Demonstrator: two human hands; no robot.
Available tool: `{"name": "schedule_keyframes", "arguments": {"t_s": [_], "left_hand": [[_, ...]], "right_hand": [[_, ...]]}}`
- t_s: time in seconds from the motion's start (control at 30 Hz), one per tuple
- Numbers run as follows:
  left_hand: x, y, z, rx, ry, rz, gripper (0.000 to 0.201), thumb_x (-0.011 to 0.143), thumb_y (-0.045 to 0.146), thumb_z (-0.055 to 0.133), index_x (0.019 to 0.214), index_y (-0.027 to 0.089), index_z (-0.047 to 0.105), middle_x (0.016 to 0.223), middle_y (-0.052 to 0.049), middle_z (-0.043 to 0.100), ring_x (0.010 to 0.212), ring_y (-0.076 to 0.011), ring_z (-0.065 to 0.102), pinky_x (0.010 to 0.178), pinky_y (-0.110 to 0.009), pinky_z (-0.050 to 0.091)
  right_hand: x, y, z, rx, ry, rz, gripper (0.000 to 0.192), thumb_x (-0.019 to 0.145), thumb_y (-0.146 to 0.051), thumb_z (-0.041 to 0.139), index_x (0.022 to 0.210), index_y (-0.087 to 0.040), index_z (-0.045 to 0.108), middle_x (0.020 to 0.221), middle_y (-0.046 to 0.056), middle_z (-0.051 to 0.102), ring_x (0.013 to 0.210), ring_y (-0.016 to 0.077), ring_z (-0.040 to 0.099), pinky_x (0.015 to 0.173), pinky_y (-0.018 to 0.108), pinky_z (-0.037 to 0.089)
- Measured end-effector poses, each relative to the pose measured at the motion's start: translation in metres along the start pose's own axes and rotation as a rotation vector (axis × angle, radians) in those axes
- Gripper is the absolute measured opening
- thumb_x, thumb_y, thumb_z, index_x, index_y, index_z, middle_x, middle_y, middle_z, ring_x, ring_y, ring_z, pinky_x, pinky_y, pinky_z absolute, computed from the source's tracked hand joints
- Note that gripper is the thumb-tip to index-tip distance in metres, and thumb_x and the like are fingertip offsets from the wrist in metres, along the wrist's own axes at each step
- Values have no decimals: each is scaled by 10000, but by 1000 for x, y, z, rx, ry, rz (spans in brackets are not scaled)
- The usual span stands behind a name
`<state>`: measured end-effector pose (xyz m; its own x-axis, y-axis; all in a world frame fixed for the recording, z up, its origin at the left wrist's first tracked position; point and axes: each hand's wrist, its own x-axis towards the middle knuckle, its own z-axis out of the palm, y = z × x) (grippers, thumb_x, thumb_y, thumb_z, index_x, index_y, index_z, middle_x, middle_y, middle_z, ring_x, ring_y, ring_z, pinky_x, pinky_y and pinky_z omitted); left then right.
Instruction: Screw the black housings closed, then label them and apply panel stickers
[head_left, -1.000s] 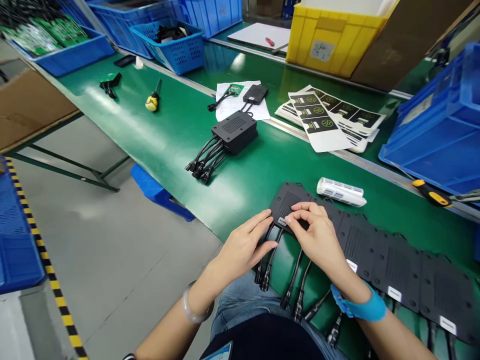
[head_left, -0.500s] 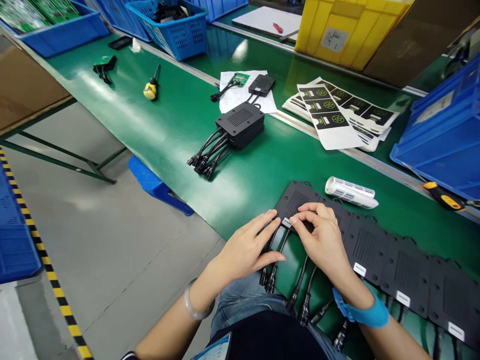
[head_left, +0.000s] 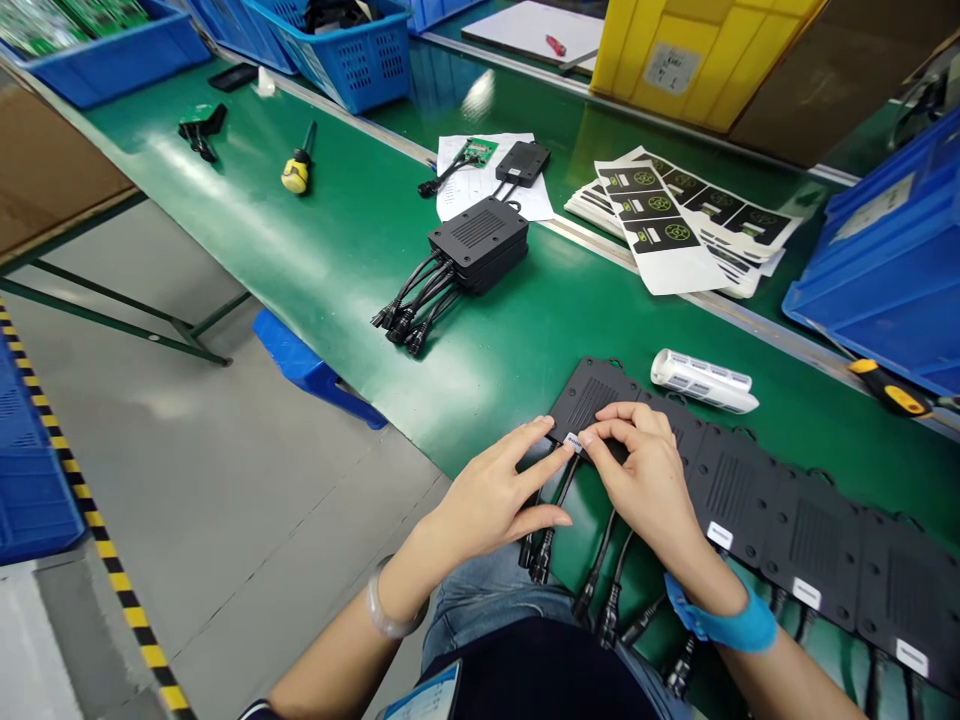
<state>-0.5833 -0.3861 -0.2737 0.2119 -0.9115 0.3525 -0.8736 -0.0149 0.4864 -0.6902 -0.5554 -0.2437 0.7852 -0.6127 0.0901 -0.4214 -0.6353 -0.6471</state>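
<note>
Your left hand (head_left: 491, 500) and right hand (head_left: 645, 475) have stayed on the near edge of the leftmost black box (head_left: 589, 400) at the table's front edge, and the small white label (head_left: 573, 441) now sits pinched between both sets of fingertips, pressed against the box; that suggests it is nearly seated. The other fingers lie loosely curled. Further boxes to the right already carry labels. Far off, the blue basket (head_left: 352, 60) holds dark cables, the blue tray (head_left: 97, 45) holds green circuit boards, and the yellow bin's (head_left: 697, 60) contents are hidden.
</note>
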Motion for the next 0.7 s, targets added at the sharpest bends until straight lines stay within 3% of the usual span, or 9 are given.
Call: {"name": "schedule_keyframes", "arguments": {"t_s": [0.2, 0.33, 0.43, 0.53, 0.6, 0.7], "left_hand": [[2, 2, 1, 51, 11, 1, 647, 927, 605, 455, 1379, 142, 477, 1432, -243, 443, 1356, -340, 455, 1015, -489, 521], [3, 2, 3, 69, 35, 1, 609, 931, 583, 476, 1349, 141, 498, 1413, -236, 469, 1327, -343, 489, 1002, -487, 531], [3, 1, 4, 42, 46, -10, 611, 929, 600, 473, 1348, 155, 491, 1414, -225, 479, 1321, -333, 498, 1011, -480, 527], [2, 1, 6, -28, 88, -28, 720, 905, 651, 476, 1396, 130, 400, 1386, -228, 517, 1322, -322, 502, 1042, -480, 503], [2, 2, 7, -62, 114, -50, 772, 898, 669, 472, 1415, 110, 345, 1367, -232, 539, 1316, -317, 509, 1051, -473, 494], [2, 4, 9, -63, 102, -103, 780, 904, 674, 453, 1435, 120, 313, 1383, -229, 532, 1299, -314, 527, 1044, -471, 496]], "right_hand": [[-1, 1, 2, -36, 7, -12, 162, 836, -314, 624, 738, -216, 707, 1004, 60, 644, 1000, 263, 529, 873, 460, 388], [1, 3, -2, -67, 20, -93, 175, 853, -313, 611, 749, -201, 696, 982, 71, 642, 978, 251, 546, 837, 428, 441], [-3, 0, -7, -111, 40, -243, 214, 908, -291, 539, 974, -159, 694, 1014, 103, 630, 986, 234, 561, 849, 403, 475], [-14, -5, -9, -341, -31, -445, 367, 951, -305, 474, 1252, -149, 615, 1222, 152, 603, 1126, 297, 525, 914, 472, 462], [-22, -6, -8, -540, -80, -533, 446, 961, -376, 456, 1335, -163, 572, 1378, 173, 539, 1213, 362, 483, 945, 551, 432], [-30, -6, -6, -695, -74, -554, 530, 957, -466, 437, 1391, -176, 530, 1465, 210, 461, 1287, 401, 457, 996, 629, 377]]}}
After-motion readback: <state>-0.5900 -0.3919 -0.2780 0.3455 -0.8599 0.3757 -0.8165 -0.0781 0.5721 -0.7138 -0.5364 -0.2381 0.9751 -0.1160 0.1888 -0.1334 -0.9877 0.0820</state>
